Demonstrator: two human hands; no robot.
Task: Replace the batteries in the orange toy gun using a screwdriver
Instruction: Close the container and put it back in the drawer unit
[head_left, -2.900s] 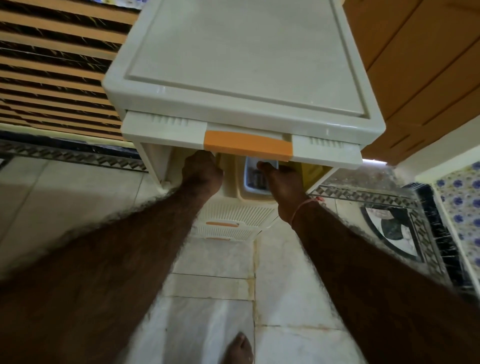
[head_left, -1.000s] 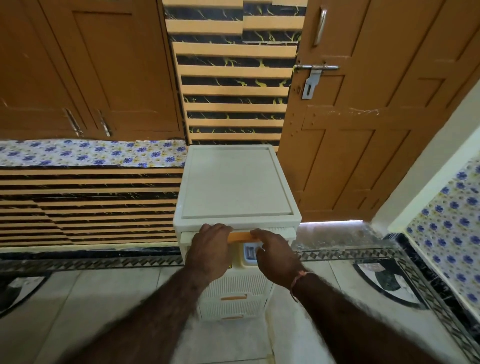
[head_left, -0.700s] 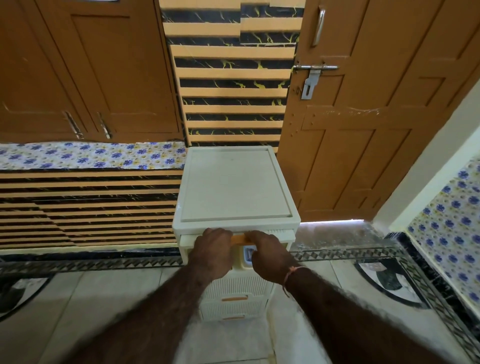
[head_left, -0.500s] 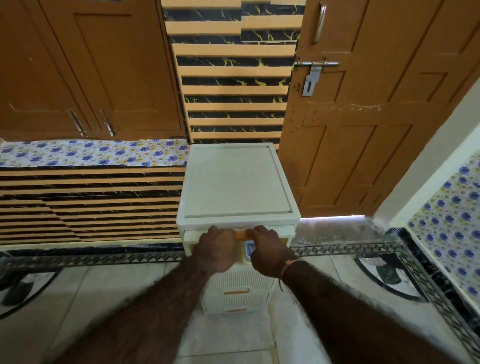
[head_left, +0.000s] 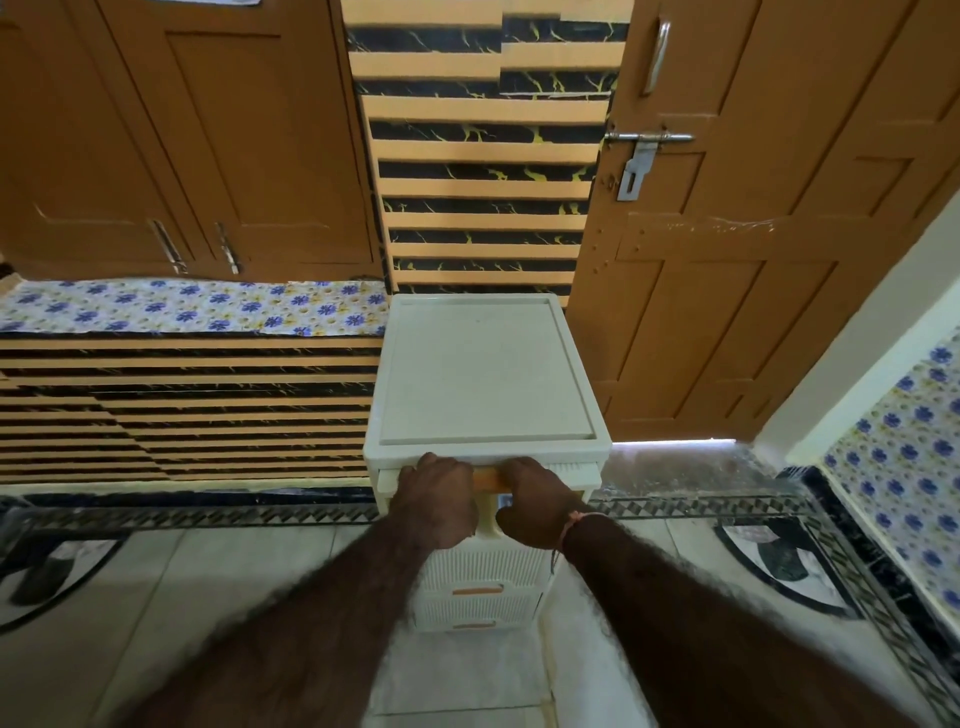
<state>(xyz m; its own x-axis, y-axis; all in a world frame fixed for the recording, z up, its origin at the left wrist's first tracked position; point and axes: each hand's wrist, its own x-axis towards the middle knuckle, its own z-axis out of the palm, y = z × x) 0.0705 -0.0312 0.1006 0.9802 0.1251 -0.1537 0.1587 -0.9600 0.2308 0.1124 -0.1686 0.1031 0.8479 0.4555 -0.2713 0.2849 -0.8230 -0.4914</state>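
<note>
On the tiled floor (head_left: 597, 670), against a wall of orange and black stripes (head_left: 483, 171), stands one cream plastic drawer unit (head_left: 485, 374) with a flat, bare top. Three drawers show on its front — the top drawer (head_left: 574, 474), pulled out a little way, and two lower ones, each with an orange handle, the upper at (head_left: 477, 590) and the lower at (head_left: 472, 625). Two bare hands meet at the top drawer's orange handle (head_left: 485, 478): the left hand (head_left: 435, 501) is curled over its left end with fingers hooked on the drawer's edge, and the right hand (head_left: 535, 501) is curled over its right end, a thin thread band (head_left: 574, 522) at that wrist. Just below the right hand's fingers a small blue-and-white thing (head_left: 503, 501) peeks from the drawer; what it is cannot be told. The orange toy gun and the screwdriver do not show in this head view. Around the unit: one brown door (head_left: 727, 249) on the right with one bolt latch (head_left: 644, 150) and one pull handle (head_left: 655, 54), two brown cupboard doors (head_left: 182, 135) on the left with a metal handle each, and a floral-covered ledge (head_left: 192, 306) beneath them.
</note>
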